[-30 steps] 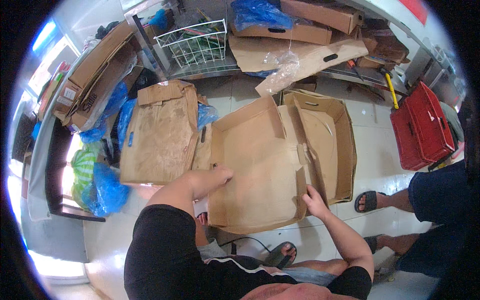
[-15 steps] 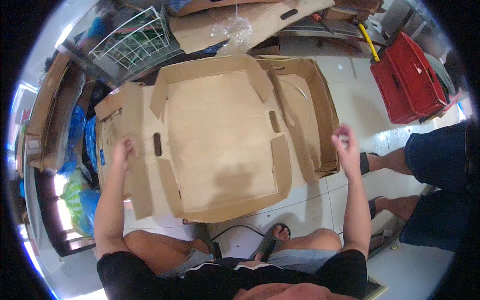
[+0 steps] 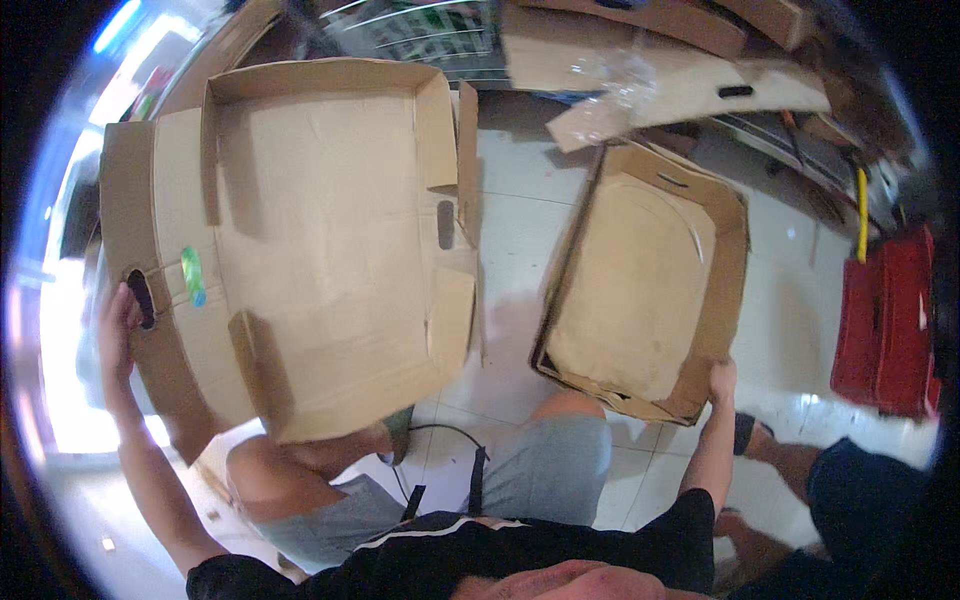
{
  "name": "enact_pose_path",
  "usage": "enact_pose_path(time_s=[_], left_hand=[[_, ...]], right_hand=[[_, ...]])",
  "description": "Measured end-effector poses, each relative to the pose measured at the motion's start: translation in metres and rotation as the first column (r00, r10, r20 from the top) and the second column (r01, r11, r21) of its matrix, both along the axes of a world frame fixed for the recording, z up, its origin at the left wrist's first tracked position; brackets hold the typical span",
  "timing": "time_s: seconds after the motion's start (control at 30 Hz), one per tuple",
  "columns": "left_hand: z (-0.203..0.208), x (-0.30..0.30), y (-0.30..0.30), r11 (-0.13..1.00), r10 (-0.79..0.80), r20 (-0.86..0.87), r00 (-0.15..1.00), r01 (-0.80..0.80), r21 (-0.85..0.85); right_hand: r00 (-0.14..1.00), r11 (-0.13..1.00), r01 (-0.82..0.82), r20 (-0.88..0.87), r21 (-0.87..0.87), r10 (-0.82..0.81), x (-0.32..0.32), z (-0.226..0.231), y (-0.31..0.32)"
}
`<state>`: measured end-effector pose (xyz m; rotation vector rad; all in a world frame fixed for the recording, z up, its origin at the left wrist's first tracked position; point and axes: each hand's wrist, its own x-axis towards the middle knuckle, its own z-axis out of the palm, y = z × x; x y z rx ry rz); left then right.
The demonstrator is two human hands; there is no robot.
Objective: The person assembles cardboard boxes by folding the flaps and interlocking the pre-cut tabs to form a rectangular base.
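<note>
Above the person's knees, the left hand (image 3: 118, 318) holds a big flat box (image 3: 300, 240) by its side wall, fingers closed near the oval handle hole. The right hand (image 3: 722, 380) grips the near corner of a second box (image 3: 645, 290), well apart, over the tiled floor (image 3: 520, 210). A red crate (image 3: 885, 320) stands at right.

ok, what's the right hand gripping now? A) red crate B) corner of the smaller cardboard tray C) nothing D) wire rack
B: the right hand grips the near corner of the smaller cardboard tray, while the left hand holds the edge of the larger cardboard tray.
</note>
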<state>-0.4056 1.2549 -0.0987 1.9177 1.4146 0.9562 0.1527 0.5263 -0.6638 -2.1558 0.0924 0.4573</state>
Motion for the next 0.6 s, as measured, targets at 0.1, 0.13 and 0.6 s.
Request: enact_pose_path(time_s=[0.1, 0.13, 0.6], left_hand=[[-0.012, -0.079, 0.003, 0.997, -0.074, -0.212, 0.975, 0.072, -0.017], [-0.025, -0.075, -0.011, 0.997, -0.032, -0.171, 0.985, 0.021, -0.069], [-0.264, -0.362, 0.04, 0.866, 0.418, -0.147, 0.896, -0.442, -0.233]], right_hand=[[0.993, 0.946, 0.076, -0.11, 0.314, -0.044, 0.0, -0.002, -0.017], [0.998, 0.973, 0.055, -0.045, 0.222, -0.046, 0.0, 0.001, -0.023], [0.977, 0.995, -0.097, 0.195, 0.03, 0.09, -0.047, 0.215, -0.012]])
